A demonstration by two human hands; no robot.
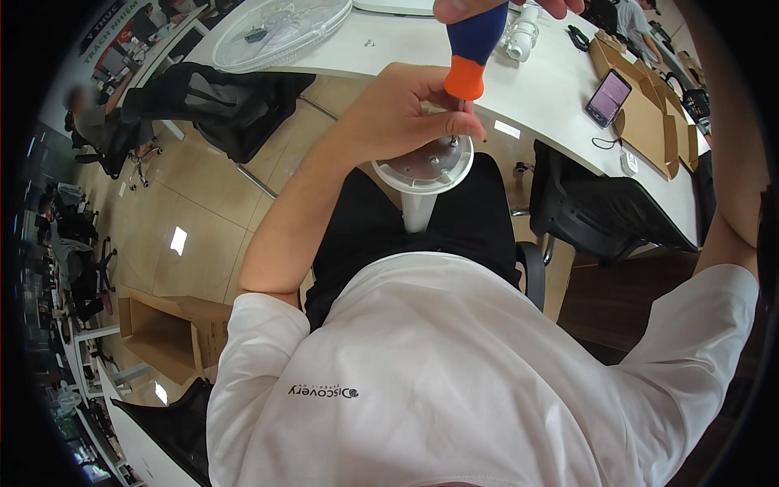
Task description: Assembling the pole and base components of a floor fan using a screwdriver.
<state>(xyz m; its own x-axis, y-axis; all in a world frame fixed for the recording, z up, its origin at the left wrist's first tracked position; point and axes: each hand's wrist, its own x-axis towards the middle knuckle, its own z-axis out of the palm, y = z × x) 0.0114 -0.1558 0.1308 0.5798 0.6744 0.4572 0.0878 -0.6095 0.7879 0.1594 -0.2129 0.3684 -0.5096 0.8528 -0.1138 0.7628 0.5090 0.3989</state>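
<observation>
A screwdriver (475, 40) with a blue and orange handle points down at a white round fan part (424, 180). My right hand (487, 8), partly cut off by the upper edge, is closed around the top of the handle. Just below the orange collar, my left hand (406, 114) curls about the screwdriver's thin shaft, with the thumb stretched across in front. Some of its fingers are hidden behind the handle and the part. The fan part has a metal plate with several screws (435, 160) in it and a tapered white tube (418, 213) beneath. It is held above my lap.
A clear fan grille (280, 36) lies on the white table (389, 40). Farther right are a white plastic part (522, 34), a phone (608, 97) and an opened cardboard box (649, 122). Black chairs (600, 199) stand at both sides; another box (162, 337) is on the floor.
</observation>
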